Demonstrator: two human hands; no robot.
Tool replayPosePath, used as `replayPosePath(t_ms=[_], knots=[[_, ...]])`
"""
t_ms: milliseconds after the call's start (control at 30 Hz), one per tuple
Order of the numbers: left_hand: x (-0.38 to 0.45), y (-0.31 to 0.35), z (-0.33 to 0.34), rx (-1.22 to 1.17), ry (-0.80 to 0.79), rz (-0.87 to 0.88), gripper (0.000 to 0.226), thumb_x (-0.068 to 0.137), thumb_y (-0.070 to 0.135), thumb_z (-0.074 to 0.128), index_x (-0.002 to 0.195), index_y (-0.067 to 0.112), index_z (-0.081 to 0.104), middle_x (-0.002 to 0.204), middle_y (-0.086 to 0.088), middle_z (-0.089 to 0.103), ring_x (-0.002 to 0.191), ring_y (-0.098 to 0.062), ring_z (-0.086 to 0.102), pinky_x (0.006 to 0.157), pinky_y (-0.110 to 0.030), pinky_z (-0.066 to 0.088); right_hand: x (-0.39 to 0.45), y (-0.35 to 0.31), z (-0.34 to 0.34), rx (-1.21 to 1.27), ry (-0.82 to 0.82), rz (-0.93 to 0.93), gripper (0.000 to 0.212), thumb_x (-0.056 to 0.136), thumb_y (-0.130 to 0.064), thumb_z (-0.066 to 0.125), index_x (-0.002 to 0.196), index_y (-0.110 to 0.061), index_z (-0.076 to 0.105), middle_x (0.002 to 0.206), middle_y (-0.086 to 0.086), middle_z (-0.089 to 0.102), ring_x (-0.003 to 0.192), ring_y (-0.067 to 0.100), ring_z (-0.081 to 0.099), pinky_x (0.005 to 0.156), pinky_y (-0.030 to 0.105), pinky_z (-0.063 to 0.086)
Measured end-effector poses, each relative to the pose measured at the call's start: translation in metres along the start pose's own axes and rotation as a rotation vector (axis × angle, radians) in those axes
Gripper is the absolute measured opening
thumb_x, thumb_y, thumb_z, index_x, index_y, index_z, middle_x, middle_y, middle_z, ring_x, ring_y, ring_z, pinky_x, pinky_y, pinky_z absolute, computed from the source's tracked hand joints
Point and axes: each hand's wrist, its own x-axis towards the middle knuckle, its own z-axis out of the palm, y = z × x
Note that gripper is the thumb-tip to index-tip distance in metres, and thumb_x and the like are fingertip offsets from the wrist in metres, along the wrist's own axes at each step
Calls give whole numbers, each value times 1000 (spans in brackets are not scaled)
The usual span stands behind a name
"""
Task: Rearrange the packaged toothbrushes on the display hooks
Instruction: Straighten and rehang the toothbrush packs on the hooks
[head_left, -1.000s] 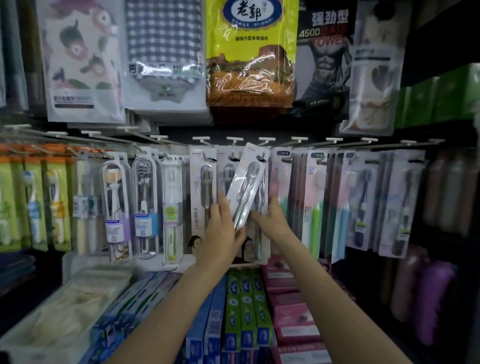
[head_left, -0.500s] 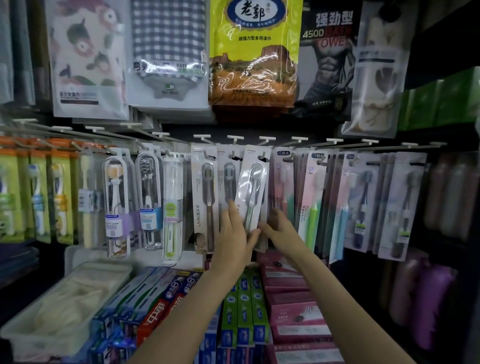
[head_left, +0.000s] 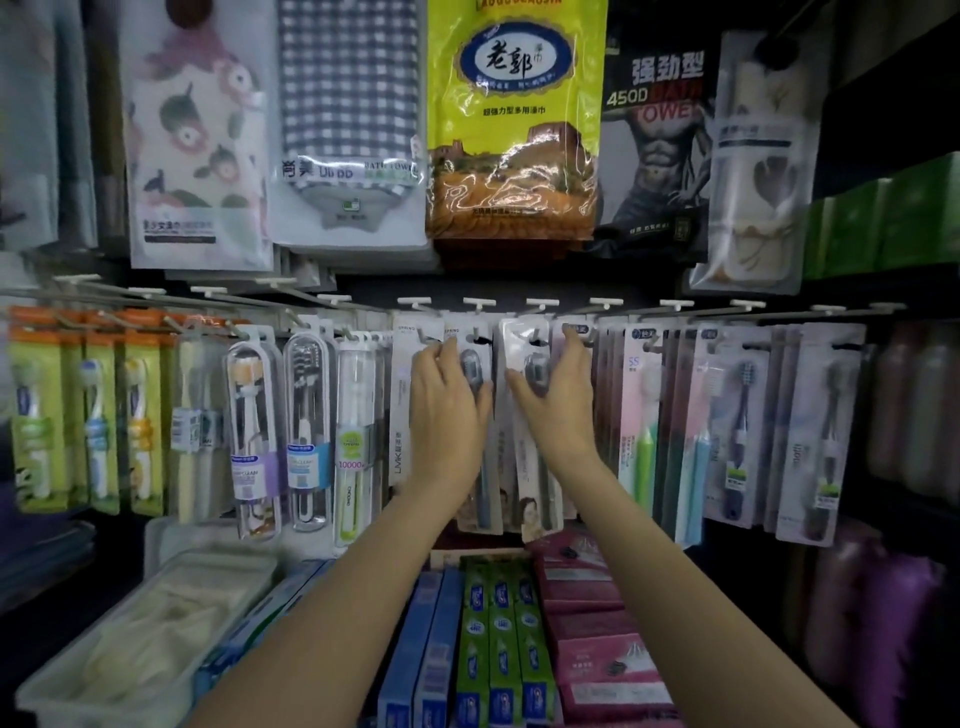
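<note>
**Both arms up, hands side by side**

You've got both bare forearms reaching up and forward from the bottom of the view, converging toward the middle. Your left hand (head_left: 449, 410) is raised with its back to the camera, fingers bent at the tips, thumb out to the right. Your right hand (head_left: 558, 397) sits just beside it at about the same height, fingers pointing up, thumb sticking out left. The two thumbs are close but apart.

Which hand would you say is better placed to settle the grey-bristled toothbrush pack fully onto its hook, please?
Probably the right hand: its fingers reach the top of the toothbrush pack beside the hook; the left hand covers the neighbouring pack.
</note>
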Motion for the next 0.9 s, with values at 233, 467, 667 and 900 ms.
replayPosePath(t_ms=[233,467,667,900], knots=[[12,11,9,56,1,-51,49,87,8,59,132,2,41,125,-17,44,113,-27,44,90,-30,42,1,3,10,-159,118,-74,68,88,-10,61,143,-19,24,137,6,26,121,17,37,93,22,33],[17,7,8,-59,6,-61,42,85,-1,56,125,6,47,114,-14,51,104,-26,48,85,-33,44,3,6,8,-208,127,-68,53,91,-12,57,137,-6,32,131,8,33,113,17,43,84,15,30],[18,4,4,-50,14,-28,47,82,-3,58,126,7,48,112,-12,52,103,-23,47,86,-30,41,4,3,11,-142,116,11,54,91,-15,58,137,-5,31,132,8,33,101,9,39,82,15,32],[10,10,9,-42,1,-56,52,83,2,60,132,4,42,124,-12,43,114,-22,41,95,-28,38,-4,6,12,-271,116,-34,52,91,-14,57,135,-5,31,127,11,34,109,23,46,85,25,39]])
